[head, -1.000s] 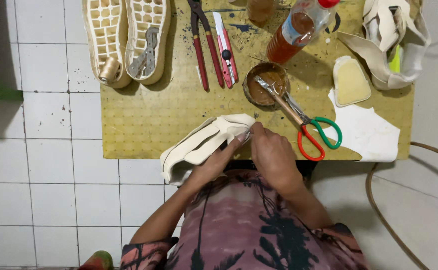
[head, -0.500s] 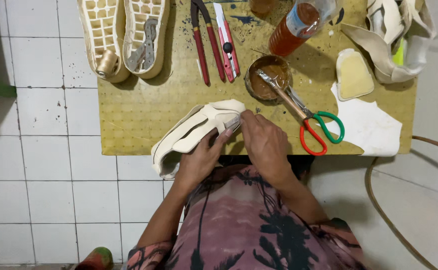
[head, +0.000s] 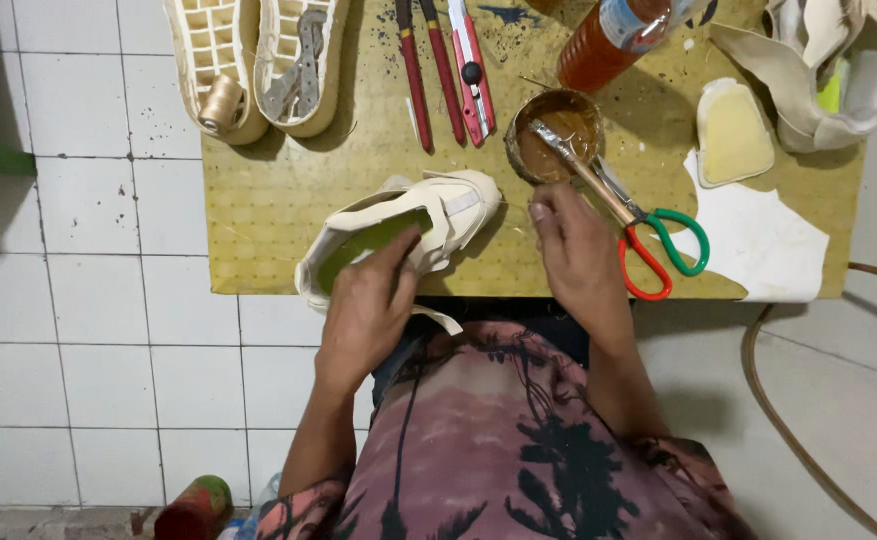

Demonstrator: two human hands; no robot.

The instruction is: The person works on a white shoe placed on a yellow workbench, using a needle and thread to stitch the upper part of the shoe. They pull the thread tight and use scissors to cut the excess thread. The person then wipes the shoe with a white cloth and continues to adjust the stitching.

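My left hand (head: pixel 368 305) grips the cream canvas shoe upper (head: pixel 398 235) mid-frame; my right hand (head: pixel 573 245), fingers loosely curled and empty, sits beside the brown glue bowl (head: pixel 553 135).

Shoe upper (head: pixel 408 225) lies on tabletop (head: pixel 278 190), near edge, heel end overhanging. Left hand (head: pixel 368 300) on its near side, fingers inside opening. Right hand (head: pixel 573 245) just right of toe, apart from it. Glue tin (head: pixel 548 130) behind right hand — brush (head: pixel 583 165) resting in it, handle crossing scissors (head: pixel 658 245) to right. Pliers (head: pixel 428 70) and utility knife (head: pixel 470 70) behind shoe upper. Two soles (head: pixel 253 60) at far left corner — thread spool (head: pixel 221 102) on left one. Bottle (head: pixel 623 35) behind tin.
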